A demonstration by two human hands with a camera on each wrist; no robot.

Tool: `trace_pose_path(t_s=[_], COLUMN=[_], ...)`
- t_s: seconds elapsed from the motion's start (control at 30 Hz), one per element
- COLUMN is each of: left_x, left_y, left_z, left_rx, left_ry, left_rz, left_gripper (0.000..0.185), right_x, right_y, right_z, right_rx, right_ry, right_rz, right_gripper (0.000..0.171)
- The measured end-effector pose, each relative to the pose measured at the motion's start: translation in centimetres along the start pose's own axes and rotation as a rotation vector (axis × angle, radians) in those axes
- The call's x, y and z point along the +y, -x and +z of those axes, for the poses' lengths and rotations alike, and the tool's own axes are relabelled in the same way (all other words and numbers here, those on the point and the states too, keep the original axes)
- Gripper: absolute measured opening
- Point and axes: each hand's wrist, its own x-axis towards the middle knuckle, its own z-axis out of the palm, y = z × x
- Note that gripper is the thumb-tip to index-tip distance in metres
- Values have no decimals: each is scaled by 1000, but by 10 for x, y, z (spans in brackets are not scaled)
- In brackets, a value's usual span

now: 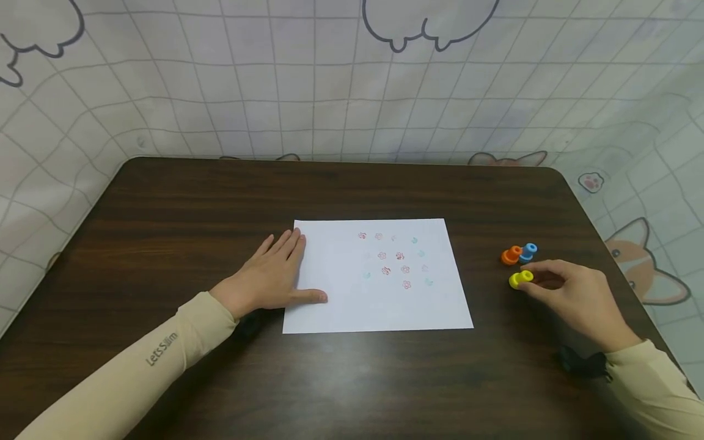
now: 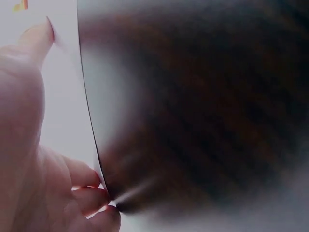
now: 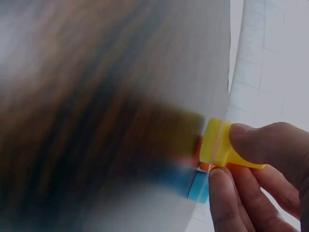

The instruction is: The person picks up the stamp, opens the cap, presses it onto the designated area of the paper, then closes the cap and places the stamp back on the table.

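A white sheet of paper point(image 1: 374, 311) lies on the table, printed with several small red flower marks and fainter teal ones. My left hand point(image 1: 269, 278) rests flat on its left edge, fingers straight and thumb spread. Off to the right of the sheet, my right hand point(image 1: 577, 299) pinches a yellow stamp point(image 1: 520, 279) between thumb and fingers. Just behind that stamp, an orange stamp point(image 1: 511, 255) and a blue stamp point(image 1: 528, 252) stand side by side. The right wrist view shows the thumb on the yellow stamp point(image 3: 217, 142), with the blue stamp point(image 3: 198, 186) beside it.
The dark wood-grain table point(image 1: 220, 195) has rounded far corners. Behind it and along its sides hangs a white gridded sheet point(image 1: 330, 79) with cartoon drawings. The stamps stand near the table's right edge.
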Motion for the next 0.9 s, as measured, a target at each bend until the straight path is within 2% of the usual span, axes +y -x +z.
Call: trace_pose_path(t_s=[0.9], left_x=[1], left_y=[-1], left_z=[-1], left_rx=[-1], left_ry=[-16], left_rz=[20], left_gripper=[122], right_x=[18], right_y=[-2], right_z=[-19], right_rx=[-101], right_ry=[113], right_rz=[57], right_gripper=[30])
